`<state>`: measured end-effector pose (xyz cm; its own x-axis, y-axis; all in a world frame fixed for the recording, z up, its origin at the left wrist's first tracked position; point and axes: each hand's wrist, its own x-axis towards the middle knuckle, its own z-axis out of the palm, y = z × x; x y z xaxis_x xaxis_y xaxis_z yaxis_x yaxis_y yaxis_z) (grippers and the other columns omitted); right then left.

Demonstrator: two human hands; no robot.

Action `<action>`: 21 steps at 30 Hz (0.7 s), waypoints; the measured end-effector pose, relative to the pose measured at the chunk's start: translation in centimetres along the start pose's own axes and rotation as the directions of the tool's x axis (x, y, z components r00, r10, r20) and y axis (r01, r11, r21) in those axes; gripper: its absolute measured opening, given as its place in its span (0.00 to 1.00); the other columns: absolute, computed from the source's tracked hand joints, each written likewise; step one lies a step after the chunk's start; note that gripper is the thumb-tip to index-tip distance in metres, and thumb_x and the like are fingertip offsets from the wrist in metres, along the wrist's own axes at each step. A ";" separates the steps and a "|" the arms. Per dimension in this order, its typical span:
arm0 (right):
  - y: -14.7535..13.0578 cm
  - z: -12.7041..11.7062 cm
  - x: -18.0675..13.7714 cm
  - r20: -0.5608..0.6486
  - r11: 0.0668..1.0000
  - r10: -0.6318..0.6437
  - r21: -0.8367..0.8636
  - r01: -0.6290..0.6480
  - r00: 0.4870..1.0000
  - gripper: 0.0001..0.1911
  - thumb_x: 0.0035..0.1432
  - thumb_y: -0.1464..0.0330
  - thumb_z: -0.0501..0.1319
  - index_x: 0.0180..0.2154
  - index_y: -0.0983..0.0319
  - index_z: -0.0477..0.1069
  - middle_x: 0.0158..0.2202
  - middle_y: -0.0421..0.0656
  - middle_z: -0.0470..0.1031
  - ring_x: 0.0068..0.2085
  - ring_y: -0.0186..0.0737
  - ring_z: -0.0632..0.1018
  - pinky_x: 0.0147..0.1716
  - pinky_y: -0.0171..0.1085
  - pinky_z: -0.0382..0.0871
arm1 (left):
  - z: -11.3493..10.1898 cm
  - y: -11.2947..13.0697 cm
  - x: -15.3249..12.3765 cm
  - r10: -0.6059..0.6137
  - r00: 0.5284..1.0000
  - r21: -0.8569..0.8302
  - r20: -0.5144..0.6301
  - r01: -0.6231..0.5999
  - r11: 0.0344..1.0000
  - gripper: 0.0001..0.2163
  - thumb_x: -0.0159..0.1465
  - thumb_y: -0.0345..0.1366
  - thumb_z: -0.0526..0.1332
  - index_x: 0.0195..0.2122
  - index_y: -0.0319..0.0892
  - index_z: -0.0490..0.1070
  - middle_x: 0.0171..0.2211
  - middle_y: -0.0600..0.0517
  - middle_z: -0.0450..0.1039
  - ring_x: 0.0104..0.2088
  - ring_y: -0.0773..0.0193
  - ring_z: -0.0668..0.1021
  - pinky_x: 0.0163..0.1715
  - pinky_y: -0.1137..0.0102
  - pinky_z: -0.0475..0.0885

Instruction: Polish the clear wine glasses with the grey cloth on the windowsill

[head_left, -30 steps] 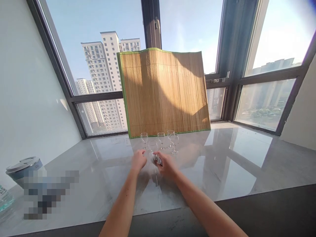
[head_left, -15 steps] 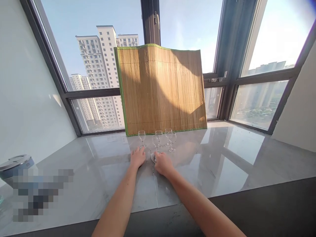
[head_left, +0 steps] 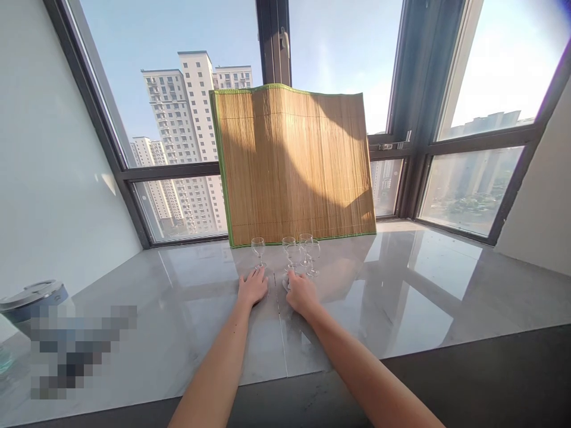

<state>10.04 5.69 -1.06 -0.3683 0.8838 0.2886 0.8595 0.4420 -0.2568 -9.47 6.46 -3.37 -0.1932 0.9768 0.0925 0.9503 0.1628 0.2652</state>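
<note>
Several small clear stemmed wine glasses stand upright on the grey marble-look sill. One glass (head_left: 258, 245) is apart at the left. My left hand (head_left: 253, 288) lies just in front of its foot, fingers stretched out flat; I cannot tell whether the fingertips touch the foot. My right hand (head_left: 302, 292) is closed low at the foot of the front glass (head_left: 293, 254) in the right cluster. A rear glass (head_left: 288, 241), another rear glass (head_left: 306, 239) and a right glass (head_left: 313, 249) stand close beside and behind it. My right hand hides part of the front glass's foot.
Behind the glasses a green-edged bamboo mat (head_left: 294, 166) leans on the window frame. A lidded cup (head_left: 38, 300) and a pixelated patch are at the left of the sill (head_left: 178, 333). The sill's front edge runs beneath my forearms.
My right hand has shifted slightly to the right, and the front glass has moved right with it, nearer the right glass. My left hand has hardly moved. The view has shifted slightly.
</note>
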 end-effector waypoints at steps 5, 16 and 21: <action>0.2 0.2 0.4 0.003 1.000 0.007 0.012 -0.007 1.000 0.18 0.51 0.78 0.55 0.45 0.61 0.66 0.37 0.44 0.77 0.44 0.44 0.73 0.31 0.35 0.56 | 0.1 0.0 0.0 -0.018 1.000 0.023 -0.011 0.018 1.000 0.26 0.67 0.46 0.39 0.67 0.53 0.49 0.67 0.53 0.51 0.68 0.58 0.53 0.65 0.48 0.40; 0.3 -0.3 0.4 0.026 0.999 -0.024 0.038 0.023 0.999 0.24 0.52 0.77 0.55 0.52 0.60 0.64 0.38 0.47 0.75 0.46 0.45 0.73 0.35 0.35 0.58 | -0.1 0.5 -0.2 -0.012 0.994 0.057 -0.113 0.018 0.998 0.24 0.67 0.45 0.41 0.63 0.53 0.57 0.68 0.54 0.49 0.67 0.54 0.54 0.64 0.46 0.44; 0.4 -0.5 0.4 0.044 0.998 -0.031 0.047 0.029 0.999 0.26 0.52 0.77 0.55 0.54 0.59 0.63 0.40 0.48 0.74 0.44 0.44 0.74 0.33 0.35 0.58 | -0.1 0.7 -0.4 0.038 0.999 0.067 -0.034 -0.036 0.997 0.24 0.68 0.42 0.40 0.65 0.53 0.54 0.67 0.54 0.52 0.67 0.58 0.53 0.65 0.47 0.41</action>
<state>10.39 6.10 -0.59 -0.4099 0.8756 0.2555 0.8308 0.4740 -0.2917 -8.78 6.13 -3.14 -0.1647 0.9770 0.1354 0.9709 0.1364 0.1967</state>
